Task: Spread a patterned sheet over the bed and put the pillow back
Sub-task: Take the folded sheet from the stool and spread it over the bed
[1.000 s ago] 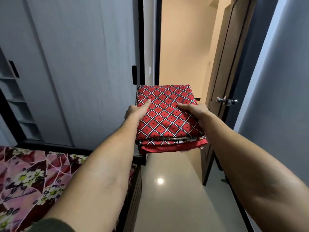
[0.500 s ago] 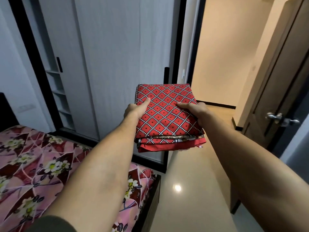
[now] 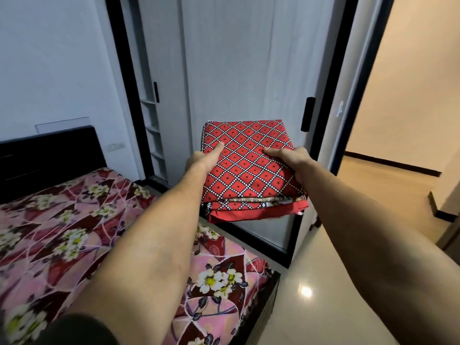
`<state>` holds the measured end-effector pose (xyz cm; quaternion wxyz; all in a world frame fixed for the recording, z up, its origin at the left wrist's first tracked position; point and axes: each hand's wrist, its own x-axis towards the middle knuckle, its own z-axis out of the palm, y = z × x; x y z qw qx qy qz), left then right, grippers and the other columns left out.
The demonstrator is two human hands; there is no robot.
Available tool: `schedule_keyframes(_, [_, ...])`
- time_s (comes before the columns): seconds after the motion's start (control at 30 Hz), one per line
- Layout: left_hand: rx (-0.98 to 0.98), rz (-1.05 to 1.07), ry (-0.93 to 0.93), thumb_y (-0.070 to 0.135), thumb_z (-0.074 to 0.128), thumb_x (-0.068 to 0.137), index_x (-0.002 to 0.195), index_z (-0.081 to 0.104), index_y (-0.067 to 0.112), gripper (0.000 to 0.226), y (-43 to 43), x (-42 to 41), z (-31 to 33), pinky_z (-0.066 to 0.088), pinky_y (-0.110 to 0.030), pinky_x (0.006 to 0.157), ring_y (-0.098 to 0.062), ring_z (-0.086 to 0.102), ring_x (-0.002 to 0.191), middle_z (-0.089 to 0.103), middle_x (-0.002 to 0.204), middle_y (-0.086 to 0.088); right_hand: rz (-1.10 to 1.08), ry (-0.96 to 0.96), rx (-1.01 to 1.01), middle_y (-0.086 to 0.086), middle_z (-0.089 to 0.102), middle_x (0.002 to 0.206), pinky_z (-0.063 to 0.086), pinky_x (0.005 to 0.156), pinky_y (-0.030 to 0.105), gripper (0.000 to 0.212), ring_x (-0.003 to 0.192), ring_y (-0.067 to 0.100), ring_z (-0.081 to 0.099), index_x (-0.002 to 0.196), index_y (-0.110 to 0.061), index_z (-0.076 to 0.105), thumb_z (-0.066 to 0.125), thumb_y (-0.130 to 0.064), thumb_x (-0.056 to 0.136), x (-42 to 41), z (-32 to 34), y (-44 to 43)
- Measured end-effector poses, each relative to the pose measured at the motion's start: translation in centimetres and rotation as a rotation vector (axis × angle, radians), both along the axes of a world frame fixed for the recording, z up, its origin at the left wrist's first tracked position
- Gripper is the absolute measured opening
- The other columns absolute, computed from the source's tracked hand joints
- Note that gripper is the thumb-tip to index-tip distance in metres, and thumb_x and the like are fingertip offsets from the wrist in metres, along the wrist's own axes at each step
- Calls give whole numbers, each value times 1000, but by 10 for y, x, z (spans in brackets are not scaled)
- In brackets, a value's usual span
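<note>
Head view: folded red patterned sheet (image 3: 249, 168) was held in air past bed's (image 3: 62, 232) foot-side edge, left hand (image 3: 202, 161) and right hand (image 3: 291, 160) each clamped on opposite sides, thumbs on top.

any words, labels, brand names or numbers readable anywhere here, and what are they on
None: no readable text in this view.
Folded sheet, held in the left hand and right hand: only a red diamond and dot pattern, no letters.
Small tag at the sheet's lower right corner: too small to read.
Bed cover: flower print only.
Wall switch plate: blurred, no markings can be made out.
</note>
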<state>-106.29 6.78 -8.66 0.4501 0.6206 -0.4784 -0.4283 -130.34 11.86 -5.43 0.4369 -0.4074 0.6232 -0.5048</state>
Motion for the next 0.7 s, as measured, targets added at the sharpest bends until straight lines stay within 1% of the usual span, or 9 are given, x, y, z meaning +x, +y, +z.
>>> schedule_keyframes(0.07, [2, 40, -13, 90, 66, 47, 92, 65, 22, 81, -9, 15, -3, 59, -48, 86, -30, 73, 84, 75, 93, -3, 58, -8, 10, 13, 76, 97, 63, 67, 43, 67, 77, 30, 76, 112, -7, 61, 97, -32, 61, 11, -4, -19])
schedule_keyframes(0.13, [6, 107, -39, 91, 65, 45, 90, 65, 22, 83, -12, 28, -2, 58, -46, 88, -30, 73, 87, 75, 98, -3, 115, -18, 16, 13, 77, 96, 64, 71, 48, 71, 75, 31, 77, 116, -6, 63, 98, -31, 59, 22, -9, -38])
schedule_keyframes(0.27, [1, 238, -51, 86, 65, 62, 97, 65, 22, 73, -12, 45, 2, 58, -44, 89, -29, 72, 87, 73, 97, -3, 236, -35, 16, 13, 77, 96, 63, 74, 49, 70, 76, 30, 77, 116, -6, 64, 98, -30, 59, 44, -14, -75])
schedule_keyframes(0.3, [-1, 273, -53, 86, 65, 63, 97, 65, 21, 73, -14, 49, 0, 58, -43, 89, -29, 72, 87, 73, 96, -3, 270, -36, 20, 13, 77, 96, 63, 75, 50, 70, 76, 31, 77, 115, -6, 64, 98, -30, 59, 48, -14, -84])
schedule_keyframes(0.43, [22, 383, -10, 88, 69, 49, 102, 67, 18, 88, -21, 67, -9, 60, -46, 86, -31, 73, 85, 75, 100, -6, 386, -42, 34, 13, 77, 96, 63, 74, 50, 71, 75, 31, 77, 115, -6, 65, 99, -30, 57, 66, -18, -115])
schedule_keyframes(0.53, [23, 459, 16, 84, 73, 55, 107, 68, 16, 86, -16, 73, -13, 58, -49, 89, -33, 72, 89, 74, 101, -7, 473, -55, 53, 14, 77, 96, 63, 74, 50, 75, 75, 32, 77, 119, -7, 64, 99, -29, 56, 79, -20, -134])
schedule_keyframes(0.6, [29, 507, 36, 83, 74, 53, 102, 69, 18, 82, -12, 80, -16, 58, -50, 89, -33, 72, 87, 74, 97, -6, 514, -52, 64, 14, 77, 94, 64, 72, 48, 73, 74, 31, 77, 119, -7, 63, 98, -28, 58, 89, -23, -142])
schedule_keyframes(0.63, [31, 529, 41, 85, 74, 48, 100, 69, 20, 84, -11, 86, -19, 57, -50, 89, -33, 73, 87, 75, 97, -6, 542, -53, 73, 14, 78, 92, 64, 69, 46, 71, 73, 31, 77, 118, -6, 63, 98, -27, 60, 96, -24, -144])
schedule_keyframes(0.7, [59, 595, 28, 91, 71, 37, 102, 69, 21, 96, -7, 95, -25, 56, -51, 91, -34, 72, 91, 74, 102, -6, 603, -52, 87, 14, 77, 90, 63, 62, 42, 64, 70, 30, 77, 115, -6, 62, 96, -25, 63, 107, -28, -149])
